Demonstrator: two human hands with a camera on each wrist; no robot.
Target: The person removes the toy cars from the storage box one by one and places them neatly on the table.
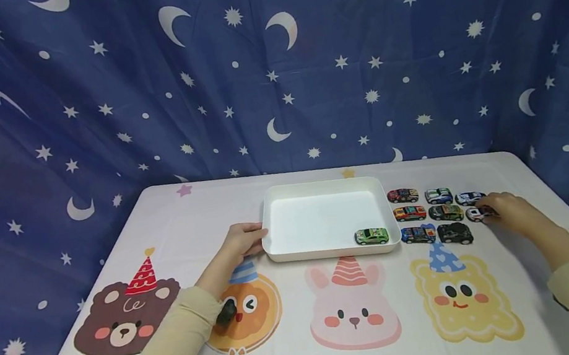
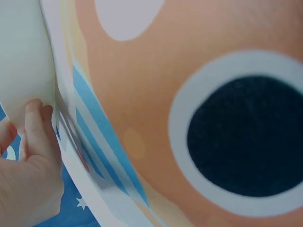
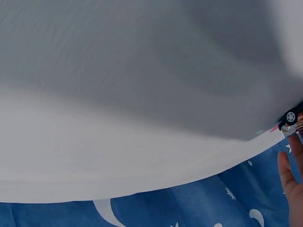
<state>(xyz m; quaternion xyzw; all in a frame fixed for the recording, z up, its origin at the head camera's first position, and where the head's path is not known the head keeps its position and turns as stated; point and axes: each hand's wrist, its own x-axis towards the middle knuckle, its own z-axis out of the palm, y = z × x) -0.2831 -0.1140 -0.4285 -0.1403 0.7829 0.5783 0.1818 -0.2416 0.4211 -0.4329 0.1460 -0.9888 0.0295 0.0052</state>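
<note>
A shallow white tray [image 1: 331, 254] stands on the table with one green toy car [image 1: 371, 236] in its front right corner. My left hand [image 1: 243, 241] grips the tray's left side; in the left wrist view, the fingers of that hand [image 2: 33, 161] lie against the tray wall [image 2: 26, 52]. Off the tray's right side, my right hand [image 1: 505, 211] pinches the right end of a white toy car [image 1: 476, 214], partly covered by the fingers. Only a wheel and part of the side of a toy car [image 3: 291, 117] show at the right wrist view's edge, by the fingertips.
Several other toy cars, among them a red one [image 1: 403, 195], a blue one [image 1: 418, 235] and a black one [image 1: 454, 234], are grouped between the tray and my right hand. A printed white cloth [image 1: 297, 320] covers the table. Behind it hangs a blue star-and-moon curtain [image 1: 224, 87].
</note>
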